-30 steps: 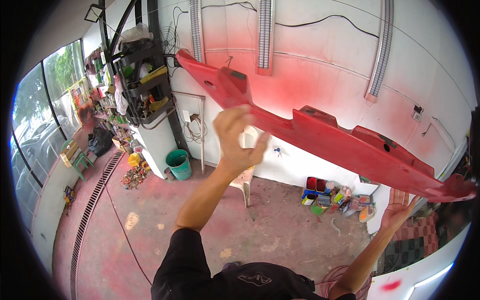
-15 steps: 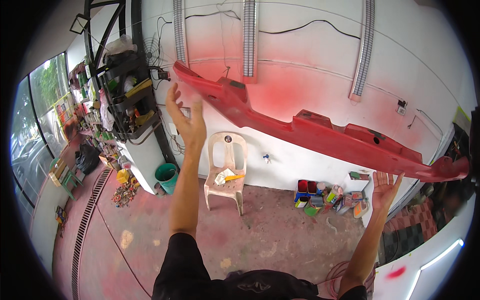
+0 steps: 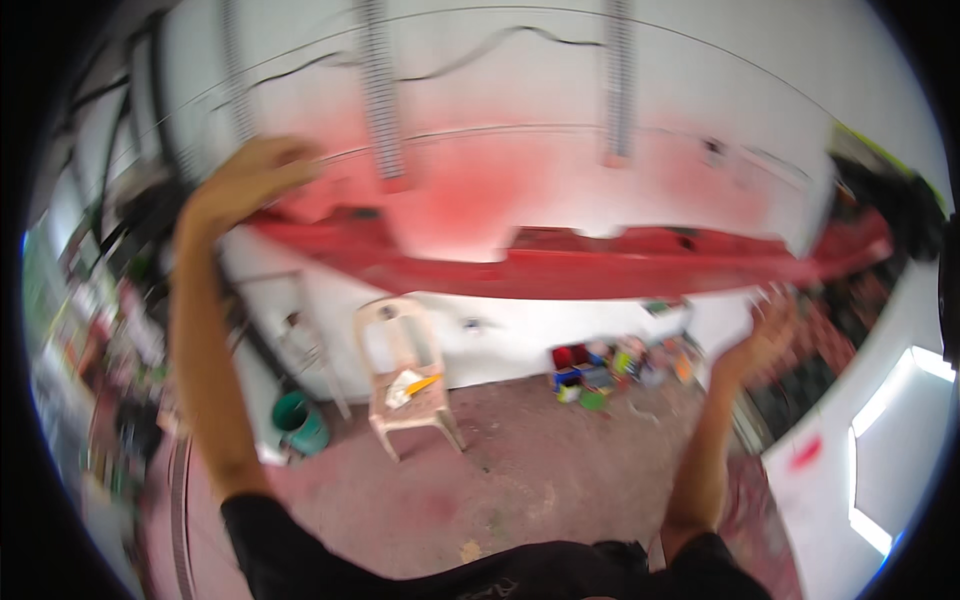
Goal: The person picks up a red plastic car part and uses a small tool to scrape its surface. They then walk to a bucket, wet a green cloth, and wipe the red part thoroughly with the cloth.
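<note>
A long red car bumper (image 3: pixel 560 270) spans the view in front of the wall, nearly level, its right end rising slightly. Above its left end is my left hand (image 3: pixel 250 175), blurred by motion, with fingers reaching to the right and not wrapped round the bumper. Whether that hand touches it, I cannot tell. Below the right part, my right hand (image 3: pixel 765 330) is raised with palm up and fingers spread. Its fingertips are at or close to the bumper's lower edge; the blur hides any contact.
A cream plastic chair (image 3: pixel 405 395) bears a white cloth and a yellow item. Left of it stands a green bucket (image 3: pixel 300 425). Several paint cans and bottles (image 3: pixel 600 370) sit along the wall base. Blurred dark shelving (image 3: pixel 150 205) stands at left.
My view has swung, shifting the scene leftward. The bumper has gone from slanting down rightward to nearly level. My left hand has moved from below its left end to above it.
</note>
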Demonstrator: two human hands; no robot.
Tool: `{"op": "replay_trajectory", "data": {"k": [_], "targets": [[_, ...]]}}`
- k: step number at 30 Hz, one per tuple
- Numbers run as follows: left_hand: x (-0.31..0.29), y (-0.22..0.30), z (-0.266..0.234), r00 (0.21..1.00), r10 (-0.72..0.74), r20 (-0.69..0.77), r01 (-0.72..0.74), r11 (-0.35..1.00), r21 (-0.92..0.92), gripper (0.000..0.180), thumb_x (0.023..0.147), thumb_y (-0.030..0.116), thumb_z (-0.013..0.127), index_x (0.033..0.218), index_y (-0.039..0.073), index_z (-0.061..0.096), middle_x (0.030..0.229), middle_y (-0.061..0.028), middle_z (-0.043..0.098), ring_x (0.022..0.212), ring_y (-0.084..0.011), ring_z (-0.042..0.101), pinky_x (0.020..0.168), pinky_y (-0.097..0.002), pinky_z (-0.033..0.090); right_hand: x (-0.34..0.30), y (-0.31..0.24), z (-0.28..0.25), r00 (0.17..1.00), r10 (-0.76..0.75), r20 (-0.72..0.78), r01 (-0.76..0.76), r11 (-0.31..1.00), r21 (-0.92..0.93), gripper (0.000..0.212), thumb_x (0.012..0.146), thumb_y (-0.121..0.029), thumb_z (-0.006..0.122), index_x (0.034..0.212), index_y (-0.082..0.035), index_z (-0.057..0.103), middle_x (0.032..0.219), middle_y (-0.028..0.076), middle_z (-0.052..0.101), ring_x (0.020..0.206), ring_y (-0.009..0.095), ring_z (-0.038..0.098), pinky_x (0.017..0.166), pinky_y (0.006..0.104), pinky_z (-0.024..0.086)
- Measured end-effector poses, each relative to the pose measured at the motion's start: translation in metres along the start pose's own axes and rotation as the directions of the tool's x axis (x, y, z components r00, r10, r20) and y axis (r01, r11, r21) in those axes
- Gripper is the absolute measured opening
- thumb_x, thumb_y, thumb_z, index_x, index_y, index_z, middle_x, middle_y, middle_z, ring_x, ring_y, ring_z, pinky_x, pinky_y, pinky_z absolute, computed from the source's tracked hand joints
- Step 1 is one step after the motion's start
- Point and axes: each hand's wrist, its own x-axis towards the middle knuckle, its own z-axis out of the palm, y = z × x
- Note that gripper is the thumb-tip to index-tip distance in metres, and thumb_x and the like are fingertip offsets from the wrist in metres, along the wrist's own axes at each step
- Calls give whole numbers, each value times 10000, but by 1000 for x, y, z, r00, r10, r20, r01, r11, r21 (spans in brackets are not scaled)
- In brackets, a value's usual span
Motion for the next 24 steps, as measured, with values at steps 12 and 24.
{"op": "replay_trajectory", "data": {"k": [12,24], "targets": [[28,-54,-6,1000,5,21,-2,988,-154,464,879,281,638,1202,-44,561,929,-96,662,656,-137,588,582,-264,437,-36,-82,43,922,-129,366,85,988,132,255,974,-182,682,1133,6,615,967,48,663,913,111,582,856,267,470],[35,-45,-11,963,-97,251,128,986,-107,425,814,283,713,1123,46,541,872,-58,628,680,-144,614,648,-314,550,20,-54,-4,972,-103,209,69,983,168,273,986,-222,674,1097,23,626,923,54,664,818,102,620,711,248,508]]}}
